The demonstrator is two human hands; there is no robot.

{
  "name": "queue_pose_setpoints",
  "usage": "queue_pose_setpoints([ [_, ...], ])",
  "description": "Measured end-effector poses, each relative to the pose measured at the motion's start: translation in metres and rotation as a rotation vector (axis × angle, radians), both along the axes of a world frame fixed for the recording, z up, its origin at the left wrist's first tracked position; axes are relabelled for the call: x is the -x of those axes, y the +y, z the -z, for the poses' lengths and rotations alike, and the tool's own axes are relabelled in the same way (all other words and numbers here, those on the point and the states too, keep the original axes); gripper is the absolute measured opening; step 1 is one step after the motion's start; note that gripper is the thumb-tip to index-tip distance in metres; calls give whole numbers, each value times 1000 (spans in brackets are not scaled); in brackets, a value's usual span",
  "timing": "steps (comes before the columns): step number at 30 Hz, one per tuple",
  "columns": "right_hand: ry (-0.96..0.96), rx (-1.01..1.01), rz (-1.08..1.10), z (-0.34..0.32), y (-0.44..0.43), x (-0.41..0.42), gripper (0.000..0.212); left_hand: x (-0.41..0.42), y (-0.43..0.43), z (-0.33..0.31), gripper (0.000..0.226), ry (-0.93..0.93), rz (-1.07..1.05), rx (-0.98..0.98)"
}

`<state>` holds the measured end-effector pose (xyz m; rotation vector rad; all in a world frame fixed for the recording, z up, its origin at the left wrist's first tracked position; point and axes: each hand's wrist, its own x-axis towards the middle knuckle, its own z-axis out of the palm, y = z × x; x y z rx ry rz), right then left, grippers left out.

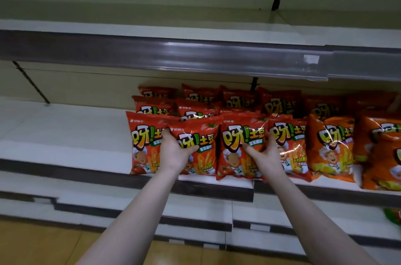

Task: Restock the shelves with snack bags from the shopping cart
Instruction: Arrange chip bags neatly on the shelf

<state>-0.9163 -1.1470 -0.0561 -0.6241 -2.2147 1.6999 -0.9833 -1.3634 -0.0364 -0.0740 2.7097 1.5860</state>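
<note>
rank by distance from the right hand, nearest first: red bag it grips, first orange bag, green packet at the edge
1. red bag, gripped by the right hand
2. orange bag, same shelf, to its right
3. green packet, lower right edge

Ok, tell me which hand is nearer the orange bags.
Right. The right hand grips a red bag a little left of the orange bags; the left hand grips a second red bag farther left.

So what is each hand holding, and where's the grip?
Left hand grips the second front-row red bag by its left edge; right hand grips the third red bag by its right edge.
</note>
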Motion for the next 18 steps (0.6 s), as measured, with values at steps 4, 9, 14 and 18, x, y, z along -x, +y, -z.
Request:
queue_pose_setpoints([
  [4, -31, 31, -26, 13, 2, -6, 75, -4, 1, 2, 76, -19, 2, -30],
  [9, -46, 92, -47, 25, -1, -16, 77, -9, 3, 5, 81, -36, 19, -71],
  [14, -15, 130, -94, 20, -3, -18, 75, -19, 4, 4, 82, -37, -3, -149],
  [18, 8, 161, -121, 21, -1, -22, 77, -24, 3, 6, 87, -26, -67, -178],
])
